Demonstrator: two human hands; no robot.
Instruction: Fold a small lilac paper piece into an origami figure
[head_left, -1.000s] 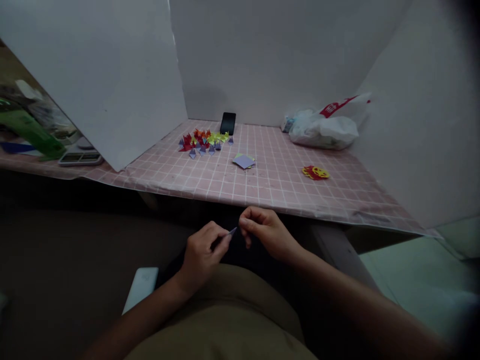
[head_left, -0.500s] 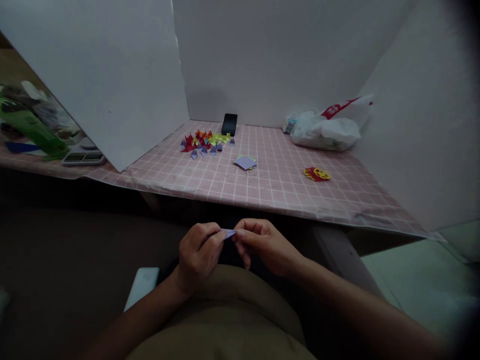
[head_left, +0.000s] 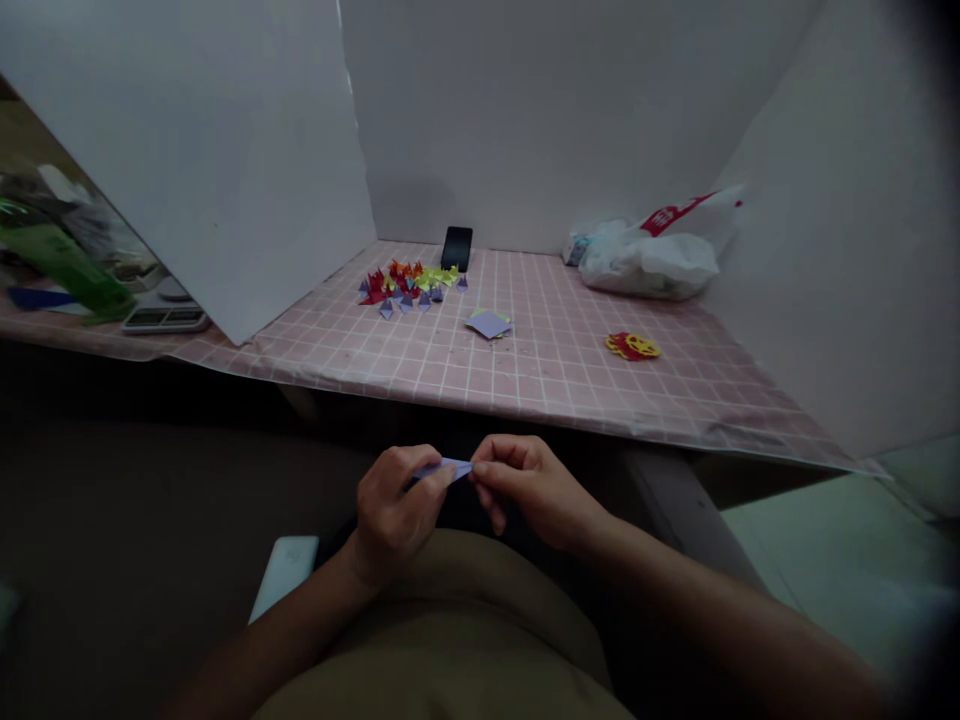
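A narrow folded piece of lilac paper (head_left: pixel 459 468) is stretched between my two hands, in front of the table edge and above my lap. My left hand (head_left: pixel 399 500) pinches its left part between thumb and fingers. At its right tip, my right hand (head_left: pixel 517 480) grips it with thumb and index finger, the other fingers curled below. On the table lies a small stack of square paper sheets (head_left: pixel 489 324), lilac on top with yellow-green showing underneath. Behind it to the left stand several folded paper figures (head_left: pixel 409 285) in red, orange, yellow and lilac.
A black phone (head_left: pixel 457 248) leans near the back panel. A white plastic bag (head_left: pixel 649 262) lies at the back right, with red and yellow cut-out shapes (head_left: pixel 632 346) nearer. Left of the white panel are a scale (head_left: pixel 165 318) and a green bottle (head_left: pixel 67 258). A white device (head_left: pixel 285 572) lies beside my left forearm.
My left fingers have shifted a little on the lilac paper, and more of it now shows between and behind them. My right hand keeps its pinch at the tip.
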